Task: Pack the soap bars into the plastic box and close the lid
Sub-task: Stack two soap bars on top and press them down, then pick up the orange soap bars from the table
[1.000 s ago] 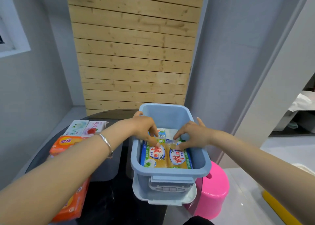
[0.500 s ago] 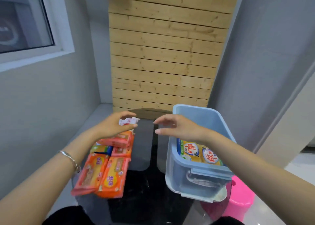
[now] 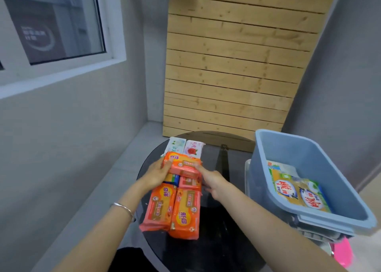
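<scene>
Blue-and-yellow soap pack (image 3: 172, 179) mostly hidden under orange pack (image 3: 183, 164), pink stool (image 3: 341, 255) largely behind plastic box (image 3: 309, 168)

Both bare forearms reached forward and inward from the bottom corners, the hands nearly meeting. The left hand (image 3: 157, 173) curled its fingers against one side of an orange soap pack (image 3: 183, 164), a silver bangle (image 3: 123, 207) on its wrist; the right hand (image 3: 212, 181) pressed fingertips to the opposite side.
</scene>
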{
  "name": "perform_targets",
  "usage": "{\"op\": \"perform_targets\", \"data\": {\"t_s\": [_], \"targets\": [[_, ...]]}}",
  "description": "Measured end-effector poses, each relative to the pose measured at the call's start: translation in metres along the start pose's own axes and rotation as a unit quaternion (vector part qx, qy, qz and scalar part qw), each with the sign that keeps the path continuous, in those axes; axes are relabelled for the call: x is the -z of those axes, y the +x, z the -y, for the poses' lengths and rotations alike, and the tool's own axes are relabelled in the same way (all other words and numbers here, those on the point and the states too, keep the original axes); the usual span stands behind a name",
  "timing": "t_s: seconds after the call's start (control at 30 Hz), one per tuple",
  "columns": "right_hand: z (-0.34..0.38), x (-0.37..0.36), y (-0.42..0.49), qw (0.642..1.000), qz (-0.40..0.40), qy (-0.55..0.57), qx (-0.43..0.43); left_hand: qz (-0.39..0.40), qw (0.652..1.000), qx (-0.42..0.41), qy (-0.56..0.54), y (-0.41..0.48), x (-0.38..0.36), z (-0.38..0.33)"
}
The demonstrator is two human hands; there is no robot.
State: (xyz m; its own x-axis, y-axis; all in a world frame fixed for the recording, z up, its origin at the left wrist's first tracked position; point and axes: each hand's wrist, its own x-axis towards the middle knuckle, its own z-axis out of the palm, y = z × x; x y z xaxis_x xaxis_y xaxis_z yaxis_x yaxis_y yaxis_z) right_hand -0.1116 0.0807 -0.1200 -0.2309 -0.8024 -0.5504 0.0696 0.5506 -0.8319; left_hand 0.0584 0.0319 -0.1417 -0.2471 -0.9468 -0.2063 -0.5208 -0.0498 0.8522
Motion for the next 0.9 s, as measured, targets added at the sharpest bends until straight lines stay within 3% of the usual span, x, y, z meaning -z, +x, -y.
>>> {"op": "perform_targets", "data": {"t_s": [0.13, 0.27, 0.43, 0.63, 0.8, 0.9], "targets": [[-0.011, 0.003, 0.016, 0.997, -0.011, 0.081, -0.018, -0.043, 0.994, -0.031, 0.099, 0.008, -0.021, 0.005], [-0.019, 0.02, 0.024, 0.97, -0.025, 0.24, -0.02, -0.022, 0.988, -0.069, 0.137, 0.007, -0.028, 0.005], [-0.023, 0.035, 0.032, 0.954, -0.029, 0.299, 0.0, -0.087, 0.991, -0.049, 0.086, 0.007, -0.029, 0.008], [-0.016, 0.027, 0.04, 0.98, -0.026, 0.198, 0.011, -0.063, 0.997, -0.017, 0.036, 0.013, -0.026, 0.012], [-0.007, 0.004, 0.04, 0.999, 0.027, -0.036, 0.009, -0.049, 0.99, 0.011, 0.128, 0.013, -0.031, 0.014], [-0.009, -0.006, 0.036, 0.998, 0.019, -0.054, 0.0, -0.054, 0.975, -0.031, 0.215, 0.01, -0.039, 0.017]]}}
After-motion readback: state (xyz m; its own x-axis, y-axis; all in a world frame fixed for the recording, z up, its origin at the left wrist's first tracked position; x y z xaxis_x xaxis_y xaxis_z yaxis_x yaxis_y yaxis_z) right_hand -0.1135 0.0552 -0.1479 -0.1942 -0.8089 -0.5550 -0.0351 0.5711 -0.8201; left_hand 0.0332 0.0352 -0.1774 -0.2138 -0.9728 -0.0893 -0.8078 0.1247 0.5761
